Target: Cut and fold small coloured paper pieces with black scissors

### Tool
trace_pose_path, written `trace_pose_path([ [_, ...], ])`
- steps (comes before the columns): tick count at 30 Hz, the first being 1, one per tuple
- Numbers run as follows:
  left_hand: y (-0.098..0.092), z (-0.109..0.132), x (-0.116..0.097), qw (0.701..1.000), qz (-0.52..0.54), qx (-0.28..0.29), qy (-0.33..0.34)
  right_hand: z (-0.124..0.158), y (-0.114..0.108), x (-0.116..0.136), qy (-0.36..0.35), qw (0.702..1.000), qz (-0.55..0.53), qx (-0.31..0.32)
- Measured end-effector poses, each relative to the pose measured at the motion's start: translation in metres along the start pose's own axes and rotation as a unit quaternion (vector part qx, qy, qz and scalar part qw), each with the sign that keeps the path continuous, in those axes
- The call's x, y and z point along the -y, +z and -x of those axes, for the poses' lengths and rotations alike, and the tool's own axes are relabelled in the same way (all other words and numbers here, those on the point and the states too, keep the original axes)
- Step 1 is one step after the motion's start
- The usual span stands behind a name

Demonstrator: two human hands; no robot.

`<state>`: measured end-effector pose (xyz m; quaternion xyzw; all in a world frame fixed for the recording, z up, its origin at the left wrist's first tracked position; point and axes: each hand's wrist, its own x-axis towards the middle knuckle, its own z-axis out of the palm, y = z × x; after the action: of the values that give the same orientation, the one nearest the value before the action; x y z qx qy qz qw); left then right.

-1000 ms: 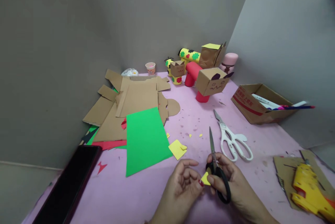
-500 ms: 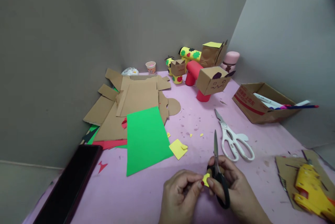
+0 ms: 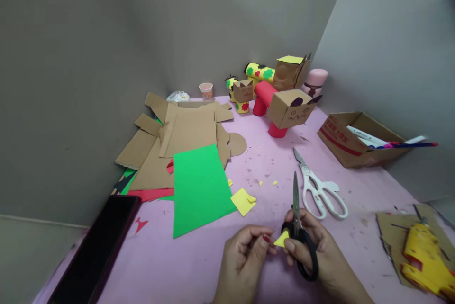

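Black-handled scissors [image 3: 295, 195] rest in my right hand [image 3: 314, 252], blades together and pointing up. Between the thumb and fingers of that same hand is a small yellow paper piece [image 3: 281, 239] with a pointed left corner. My left hand [image 3: 245, 256] is half curled just left of this piece, its fingers loosely apart and its thumb off the paper. A fingertip lies close to the paper's corner; whether it touches is unclear. Beyond the hands lie a yellow paper square [image 3: 243, 201] with a cut flap and white-handled scissors [image 3: 322, 195].
A green sheet [image 3: 202, 195] overlaps flattened cardboard [image 3: 192, 129] on the left, near a phone [image 3: 99, 247]. Cardboard-headed figures, one with a red body [image 3: 265, 93], stand at the back. To the right are a marker box [image 3: 341, 138] and a yellow glue gun [image 3: 421, 252].
My left thumb has come off the yellow piece and drawn back slightly left. The piece has turned in my right hand, showing a pointed corner. The scissors remain in that hand.
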<state>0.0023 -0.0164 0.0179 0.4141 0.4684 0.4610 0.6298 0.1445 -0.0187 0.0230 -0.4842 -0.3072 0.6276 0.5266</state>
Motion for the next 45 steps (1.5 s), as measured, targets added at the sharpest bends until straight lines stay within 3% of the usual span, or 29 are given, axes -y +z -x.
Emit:
trace_pose_path([
  [6, 0.000, 0.003, -0.003, 0.980, -0.123, -0.028, 0.156, 0.003, 0.003, 0.002, 0.026, 0.998, -0.038, 0.045],
  [14, 0.000, 0.008, -0.006, 0.974, -0.129, -0.034, 0.184, 0.007, 0.003, 0.002, 0.042, 0.997, -0.052, 0.049],
  [17, -0.004, 0.007, -0.009, 0.963, -0.159, -0.006, 0.219, 0.006, 0.003, 0.003, 0.052, 0.995, -0.060, 0.060],
  [19, -0.010, 0.005, -0.010, 0.942, -0.202, 0.035, 0.264, 0.006, 0.003, 0.004, 0.066, 0.993, -0.067, 0.068],
  [23, -0.020, -0.002, -0.010, 0.847, -0.272, 0.118, 0.442, 0.004, 0.002, 0.006, 0.096, 0.989, -0.078, 0.080],
  [24, -0.021, -0.004, -0.009, 0.835, -0.276, 0.125, 0.460, 0.004, 0.002, 0.006, 0.099, 0.989, -0.079, 0.081],
  [25, -0.021, -0.004, -0.009, 0.842, -0.270, 0.126, 0.449, 0.004, 0.002, 0.007, 0.095, 0.989, -0.076, 0.083],
  [26, -0.020, -0.005, -0.008, 0.870, -0.252, 0.118, 0.406, 0.003, 0.002, 0.006, 0.086, 0.990, -0.070, 0.084],
  [29, -0.013, -0.005, -0.005, 0.976, -0.128, 0.097, 0.148, 0.003, 0.001, 0.006, 0.042, 0.995, -0.038, 0.087],
  [31, -0.008, -0.005, -0.003, 0.992, -0.047, 0.118, -0.004, 0.003, -0.001, 0.005, 0.016, 0.996, -0.008, 0.087],
  [33, -0.006, -0.007, -0.002, 0.987, -0.009, 0.142, -0.081, 0.003, -0.004, 0.004, -0.007, 0.995, 0.030, 0.098],
  [38, -0.009, -0.009, -0.003, 0.977, 0.016, 0.172, -0.125, 0.001, -0.007, 0.004, -0.027, 0.990, 0.086, 0.109],
  [45, -0.005, -0.007, -0.012, 0.972, -0.186, 0.143, -0.027, 0.003, 0.001, 0.008, -0.014, 0.996, 0.074, 0.041],
])
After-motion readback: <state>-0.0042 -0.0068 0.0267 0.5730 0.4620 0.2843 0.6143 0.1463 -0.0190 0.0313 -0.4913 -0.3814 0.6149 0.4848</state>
